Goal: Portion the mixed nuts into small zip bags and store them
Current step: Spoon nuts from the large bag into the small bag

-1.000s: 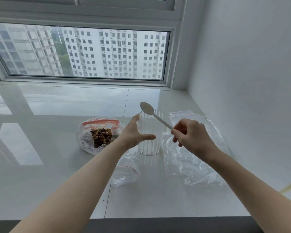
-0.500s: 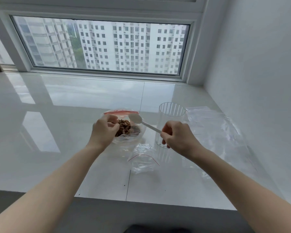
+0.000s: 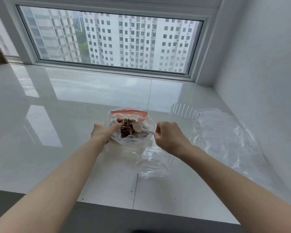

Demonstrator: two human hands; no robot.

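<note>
Open red-zip bag (image 3: 129,130) of mixed nuts (image 3: 126,127) at center; small empty zip bag (image 3: 152,165) lying flat at its 5 o'clock.

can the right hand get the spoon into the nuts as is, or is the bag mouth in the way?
Probably yes. The left hand holds the nut bag open at its rim, the nuts lie exposed, and the spoon in the right hand already hovers over the opening.
</note>
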